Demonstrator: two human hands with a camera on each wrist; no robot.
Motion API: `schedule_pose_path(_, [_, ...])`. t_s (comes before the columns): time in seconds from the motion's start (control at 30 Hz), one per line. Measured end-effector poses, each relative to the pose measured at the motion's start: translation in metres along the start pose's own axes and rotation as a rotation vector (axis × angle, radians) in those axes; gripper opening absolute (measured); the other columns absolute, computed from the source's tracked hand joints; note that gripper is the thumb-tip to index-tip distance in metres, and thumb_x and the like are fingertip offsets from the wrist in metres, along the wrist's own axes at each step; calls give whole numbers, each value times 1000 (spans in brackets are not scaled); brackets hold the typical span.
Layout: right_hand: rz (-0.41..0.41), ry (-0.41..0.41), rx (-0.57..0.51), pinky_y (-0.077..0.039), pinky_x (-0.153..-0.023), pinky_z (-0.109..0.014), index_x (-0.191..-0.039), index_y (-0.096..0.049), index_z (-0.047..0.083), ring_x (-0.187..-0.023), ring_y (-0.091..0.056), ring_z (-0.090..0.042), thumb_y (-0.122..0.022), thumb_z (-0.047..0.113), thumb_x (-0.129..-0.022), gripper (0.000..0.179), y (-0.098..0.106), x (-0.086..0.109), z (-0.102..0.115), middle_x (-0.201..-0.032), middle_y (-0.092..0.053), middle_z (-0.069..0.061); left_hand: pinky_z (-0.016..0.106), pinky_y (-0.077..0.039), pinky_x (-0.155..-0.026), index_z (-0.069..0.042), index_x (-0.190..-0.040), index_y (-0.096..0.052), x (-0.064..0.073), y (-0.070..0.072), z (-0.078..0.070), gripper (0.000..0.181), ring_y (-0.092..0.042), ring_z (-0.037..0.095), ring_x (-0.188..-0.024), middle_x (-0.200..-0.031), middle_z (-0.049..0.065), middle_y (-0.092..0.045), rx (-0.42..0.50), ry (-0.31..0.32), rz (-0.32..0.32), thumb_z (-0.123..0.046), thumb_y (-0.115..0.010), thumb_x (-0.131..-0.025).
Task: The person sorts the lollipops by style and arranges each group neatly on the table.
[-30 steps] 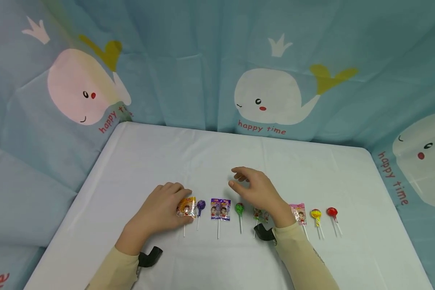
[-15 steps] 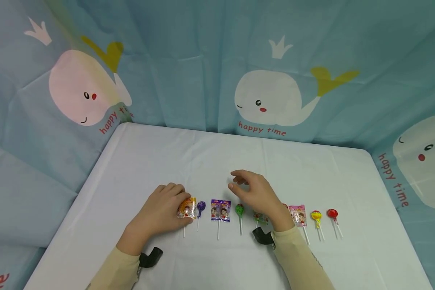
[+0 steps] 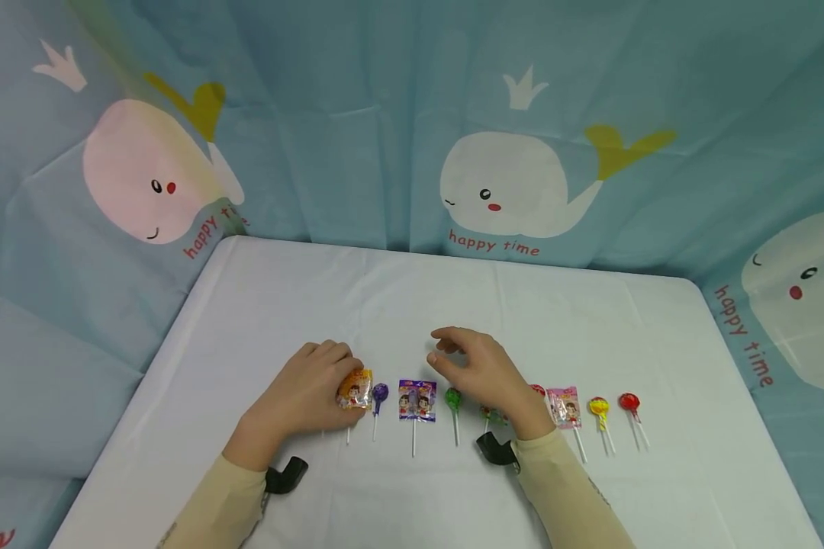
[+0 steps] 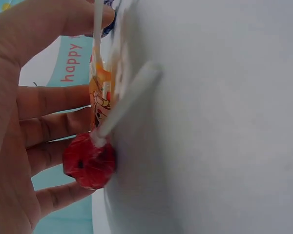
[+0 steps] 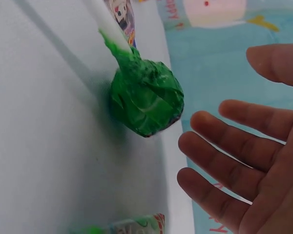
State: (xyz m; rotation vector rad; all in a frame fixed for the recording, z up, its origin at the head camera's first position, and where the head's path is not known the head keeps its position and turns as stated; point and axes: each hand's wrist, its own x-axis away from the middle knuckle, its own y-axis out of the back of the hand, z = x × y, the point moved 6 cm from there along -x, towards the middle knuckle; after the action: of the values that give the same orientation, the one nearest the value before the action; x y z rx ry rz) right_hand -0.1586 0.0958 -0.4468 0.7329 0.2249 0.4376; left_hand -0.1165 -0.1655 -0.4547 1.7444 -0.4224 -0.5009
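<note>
My left hand (image 3: 309, 389) pinches the orange-packet lollipop (image 3: 355, 390), thumb at the near edge of its wrapper and fingers at the far edge, its white stick pointing toward me. Just left of it, beneath my palm, a red foil-wrapped lollipop (image 4: 90, 163) shows in my left wrist view; from the head it is mostly hidden. A purple ball lollipop (image 3: 381, 393) lies just to the right of my grip.

My right hand (image 3: 481, 372) holds nothing: fingers loosely bent and pointing left, thumb apart from them, above the far side of the row. The green ball lollipop (image 3: 453, 398) is the nearest thing to it, just left and on the near side, not touched. Between my hands lies a purple-packet lollipop (image 3: 417, 401), and a green-packet lollipop (image 3: 492, 415) is partly covered by my right wrist.

Farther right along the row come a pink-packet lollipop (image 3: 564, 408), a yellow lollipop (image 3: 598, 406) and a red ball lollipop (image 3: 629, 402). All lie on the white tablecloth (image 3: 357, 305), before a blue whale-print curtain (image 3: 357, 175).
</note>
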Motion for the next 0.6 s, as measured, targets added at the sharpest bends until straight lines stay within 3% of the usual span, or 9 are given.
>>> schedule_pose_path(0.33, [68, 30, -4, -54, -107, -51, -143, -71, 12, -120, -70, -20, -73, 37, -104, 47, -16, 2, 7, -130, -76, -2, 54, -53, -103, -8, -121, -79, -17, 20, 16, 64, -62, 24, -108, -113, 1, -67, 18, 19, 1, -53, -91, -76])
schedule_pose_path(0.6, [119, 45, 63, -55, -107, -48, -139, -72, 13, -118, -69, -17, -80, 34, -98, 46, -29, 5, 13, -124, -76, 1, 57, -52, -107, -7, -124, -78, -28, 25, 37, 64, -62, 28, -115, -117, 5, -69, 13, 63, 60, -52, -90, -79])
